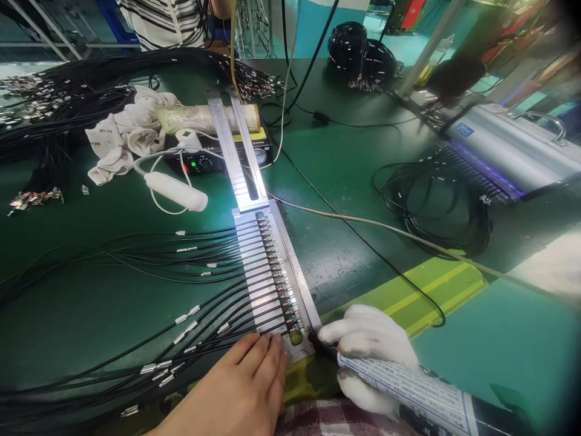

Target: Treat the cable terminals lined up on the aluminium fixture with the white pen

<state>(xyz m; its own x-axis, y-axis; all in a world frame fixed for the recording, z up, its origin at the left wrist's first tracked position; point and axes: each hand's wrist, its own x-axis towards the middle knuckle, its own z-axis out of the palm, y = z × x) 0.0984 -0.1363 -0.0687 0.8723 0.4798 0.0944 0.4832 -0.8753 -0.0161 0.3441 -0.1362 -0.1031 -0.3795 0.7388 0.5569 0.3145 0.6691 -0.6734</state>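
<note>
My left hand (247, 381) is bare, its fingers stretched out close together, the tips resting at the near end of a metal jig (303, 281) and the cables there. Several black cables (218, 300) with silver sleeves lie side by side across the jig, their stripped ends in a row along its slot. In a white glove, my right hand (374, 348) is wrapped round a tube with a printed white label (408, 384). Its black nozzle points at the jig's near right corner, beside a yellowish spot at the slot's end. The jig's slotted lid (238, 157) stands raised at the far end.
Behind the jig sits a black control box (204, 162) with a gauge, with a white power strip (177, 191) and a crumpled cloth (111, 148) nearby. Cable bundles (181, 57) lie at the back. A silver machine (512, 145) stands right. A person (163, 24) is opposite.
</note>
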